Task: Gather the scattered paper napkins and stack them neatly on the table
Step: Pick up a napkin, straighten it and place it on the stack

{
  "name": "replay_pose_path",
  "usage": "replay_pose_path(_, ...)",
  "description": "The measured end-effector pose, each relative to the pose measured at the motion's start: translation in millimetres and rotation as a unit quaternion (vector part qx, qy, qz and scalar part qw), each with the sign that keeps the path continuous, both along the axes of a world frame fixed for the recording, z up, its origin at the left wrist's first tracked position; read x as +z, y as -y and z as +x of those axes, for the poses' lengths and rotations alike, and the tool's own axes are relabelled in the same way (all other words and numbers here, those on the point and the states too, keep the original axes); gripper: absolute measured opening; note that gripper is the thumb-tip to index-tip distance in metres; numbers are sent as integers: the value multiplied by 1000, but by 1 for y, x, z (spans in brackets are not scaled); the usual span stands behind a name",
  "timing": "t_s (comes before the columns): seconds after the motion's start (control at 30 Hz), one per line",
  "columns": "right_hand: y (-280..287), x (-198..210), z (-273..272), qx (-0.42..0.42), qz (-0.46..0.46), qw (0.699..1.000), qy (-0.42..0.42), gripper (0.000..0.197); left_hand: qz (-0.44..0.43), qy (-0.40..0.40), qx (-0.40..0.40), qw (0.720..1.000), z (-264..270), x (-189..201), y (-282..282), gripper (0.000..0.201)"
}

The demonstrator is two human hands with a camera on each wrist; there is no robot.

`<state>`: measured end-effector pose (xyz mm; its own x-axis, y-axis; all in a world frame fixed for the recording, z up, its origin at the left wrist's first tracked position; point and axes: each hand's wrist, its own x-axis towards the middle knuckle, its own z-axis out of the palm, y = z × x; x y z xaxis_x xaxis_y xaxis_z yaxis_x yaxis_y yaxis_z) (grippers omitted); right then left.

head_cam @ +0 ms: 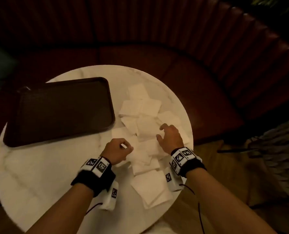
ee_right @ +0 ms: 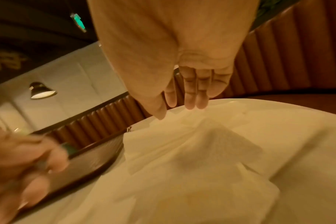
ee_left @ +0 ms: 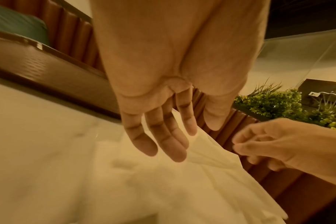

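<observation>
1. Nearest, loose napkins (head_cam: 150,188) lie overlapped on the worktop (head_cam: 39,174), right of the tray (head_cam: 59,112).
2. Left hand (head_cam: 118,152) pinches one napkin's edge just below the tray's near corner.
3. Right hand (head_cam: 169,138) hovers, fingers spread, holding nothing, farther right of the tray.
4. Beyond, more napkins (head_cam: 140,105) trail beside the tray's right rim.
5. Likely light, limp, easily creased: lift by an edge or corner.

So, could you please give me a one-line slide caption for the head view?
Both hands, left hand and right hand, reach into scattered white napkins on a round marble table beside a dark tray.
</observation>
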<state>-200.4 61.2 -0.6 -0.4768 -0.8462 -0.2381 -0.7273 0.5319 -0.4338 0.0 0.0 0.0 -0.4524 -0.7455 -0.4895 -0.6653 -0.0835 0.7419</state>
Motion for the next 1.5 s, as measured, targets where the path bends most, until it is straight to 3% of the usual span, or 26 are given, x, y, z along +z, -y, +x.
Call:
replay_pose_path(0.17, 35, -18, -12, 155, 96, 982, -50, 69, 47, 17, 35, 998, -60, -20, 32, 29)
replay_pose_path(0.23, 45, -26, -15, 186, 118, 973, -63, 68, 60, 40, 48, 996, -74, -30, 42, 36)
replay_pose_path(0.33, 50, -35, -15, 192, 119, 974, -29, 53, 44, 68, 34, 996, -84, -39, 49, 26)
replay_pose_path(0.5, 48, -40, -13, 124, -3, 992, 31, 30, 31, 44, 89, 995, -85, -34, 49, 39)
replay_pose_path(0.63, 44, -30, -8, 63, -145, 984, 78, 27, 67, -86, 161, 981, -75, -10, 41, 27)
replay_pose_path(0.73, 42, -8, 0, 39, -261, 962, 77, 9, 97, -199, 195, 955, -55, 20, 33, 18)
replay_pose_path(0.8, 39, 11, 7, 14, -298, 950, 94, 10, 95, -253, 233, 934, -36, 35, 30, 5)
replay_pose_path(0.9, 35, 35, 22, -6, -278, 946, 165, 28, 34, -209, 246, 946, -2, 40, 31, 69)
replay_pose_path(0.97, 32, 45, 41, 11, -256, 938, 235, 37, 55, -203, 224, 952, 18, 47, 27, 101)
replay_pose_path(1.0, 29, 50, 54, 22, -247, 930, 273, 37, 82, -229, 218, 945, 28, 50, 24, 99)
replay_pose_path(1.07, 23, 55, 82, 38, -223, 915, 333, 37, 114, -276, 216, 930, 49, 59, 17, 55)
replay_pose_path(1.13, 17, 56, 110, 32, -185, 904, 383, 38, 90, -281, 215, 931, 72, 69, 6, 16)
replay_pose_path(1.3, 6, 50, 170, -16, -129, 888, 442, 52, 50, -272, 236, 932, 132, 65, -5, 14)
replay_pose_path(1.4, -4, 50, 192, 4, -116, 874, 471, 18, 54, -264, 265, 926, 155, 65, -7, 10)
replay_pose_path(1.5, -8, 48, 201, -17, -138, 871, 472, 19, 150, -287, 203, 924, 171, 67, -14, 23)
